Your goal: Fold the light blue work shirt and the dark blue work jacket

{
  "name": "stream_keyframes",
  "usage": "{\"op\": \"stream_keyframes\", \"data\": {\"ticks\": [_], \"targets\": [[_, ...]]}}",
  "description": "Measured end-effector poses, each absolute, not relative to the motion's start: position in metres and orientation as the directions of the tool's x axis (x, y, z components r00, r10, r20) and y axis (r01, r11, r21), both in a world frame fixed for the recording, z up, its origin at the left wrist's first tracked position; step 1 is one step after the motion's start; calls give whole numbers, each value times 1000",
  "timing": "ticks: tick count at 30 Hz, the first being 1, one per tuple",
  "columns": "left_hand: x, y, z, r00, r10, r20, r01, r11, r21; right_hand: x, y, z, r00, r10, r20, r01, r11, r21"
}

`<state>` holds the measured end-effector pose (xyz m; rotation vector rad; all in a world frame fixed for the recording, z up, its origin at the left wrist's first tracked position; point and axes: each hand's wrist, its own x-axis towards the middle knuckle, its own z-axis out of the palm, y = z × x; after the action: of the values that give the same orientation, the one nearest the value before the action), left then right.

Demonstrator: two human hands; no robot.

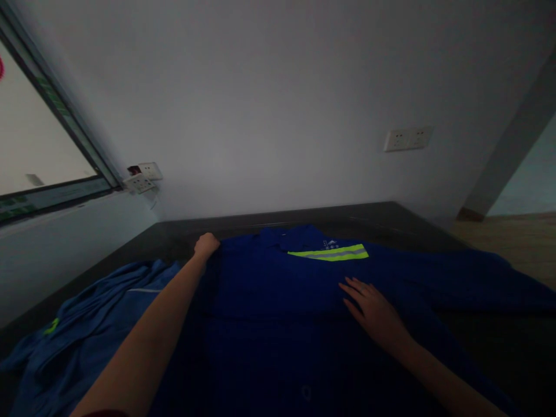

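Observation:
A dark blue work jacket (269, 289) lies spread on the dark tabletop, its collar toward the wall. Across one side of its chest runs a yellow-green reflective strip (332, 253), with small white print above it. My left hand (207, 245) is closed at the jacket's left shoulder edge, fingers curled on the fabric. My right hand (369, 307) rests on the chest below the strip, its fingers stretched out and apart. One sleeve reaches out to the right edge of the view; the lower part of the jacket is very dark.
A second, lighter blue garment (99, 313) lies crumpled at the left. The dark table (360, 214) meets a white wall bearing a double socket (408, 139). More sockets (145, 176) and a window frame (56, 104) are at the left. Floor shows at the right.

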<state>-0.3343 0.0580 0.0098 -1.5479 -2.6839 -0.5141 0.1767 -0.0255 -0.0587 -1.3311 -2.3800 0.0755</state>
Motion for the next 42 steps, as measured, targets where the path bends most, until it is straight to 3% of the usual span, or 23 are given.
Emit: {"op": "stream_keyframes", "data": {"ticks": [4,8,11,13,16,18,27,30,35,42], "targets": [[-326,59,-7,-617,769,166,785,587,197,177,-25,-59,-465,822,328,808,545,-223],[-323,54,-14,-602,771,206,798,578,169,177,-24,-60,-472,821,321,811,547,-207],[-322,52,-8,-491,822,287,871,465,157,178,-24,-61,-471,822,322,814,545,-199],[-319,53,-6,-329,889,319,944,301,137,178,-24,-62,-466,822,328,817,542,-197],[-309,59,-13,-43,968,248,993,15,116,179,-24,-63,-468,819,332,816,545,-195],[-303,65,-22,20,981,193,993,-42,112,179,-24,-63,-469,818,332,815,546,-193],[-282,72,-40,-205,939,275,979,191,76,178,-24,-61,-475,819,322,817,547,-184],[-263,73,-38,-186,928,323,982,170,77,179,-24,-62,-478,818,321,817,548,-180],[-231,78,-53,-86,955,284,993,59,101,179,-23,-65,-486,802,348,810,563,-164],[-244,80,-47,-232,908,348,967,178,180,179,-23,-65,-486,793,366,809,567,-154]]}}
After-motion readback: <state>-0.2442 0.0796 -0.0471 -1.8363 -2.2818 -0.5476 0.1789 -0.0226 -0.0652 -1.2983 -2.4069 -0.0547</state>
